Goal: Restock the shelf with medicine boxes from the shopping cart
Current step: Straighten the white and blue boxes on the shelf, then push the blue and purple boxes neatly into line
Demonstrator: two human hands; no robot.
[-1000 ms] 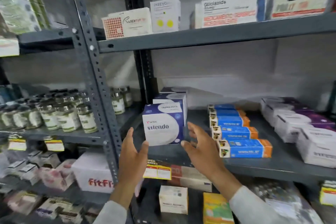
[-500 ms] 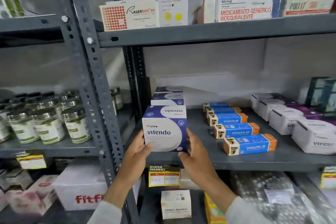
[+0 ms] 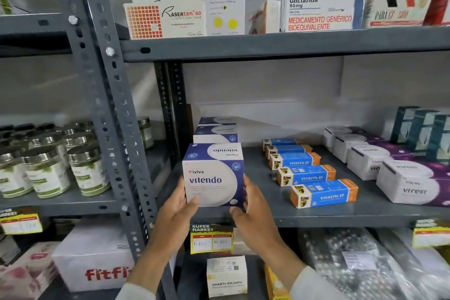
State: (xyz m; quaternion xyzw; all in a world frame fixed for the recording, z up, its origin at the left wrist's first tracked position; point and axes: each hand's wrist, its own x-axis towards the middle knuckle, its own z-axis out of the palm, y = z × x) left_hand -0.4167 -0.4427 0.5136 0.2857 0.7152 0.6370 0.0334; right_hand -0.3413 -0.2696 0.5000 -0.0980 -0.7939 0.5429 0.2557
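Vitendo box [image 3: 213, 178] | left hand [image 3: 175, 214], right hand [image 3: 254, 212] clamped on its sides | on shelf [image 3: 316, 214] edge

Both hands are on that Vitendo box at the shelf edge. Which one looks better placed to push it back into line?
Probably the left hand: its thumb lies across the Vitendo box front face, ready to push. The right hand only flanks the side.

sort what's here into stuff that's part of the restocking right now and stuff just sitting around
In the job: Vitendo box, left hand, right hand, the Vitendo row behind it, middle shelf.

Just sitting there: Vivalyn boxes, Virest boxes, jars, Rasertan box, price tag.
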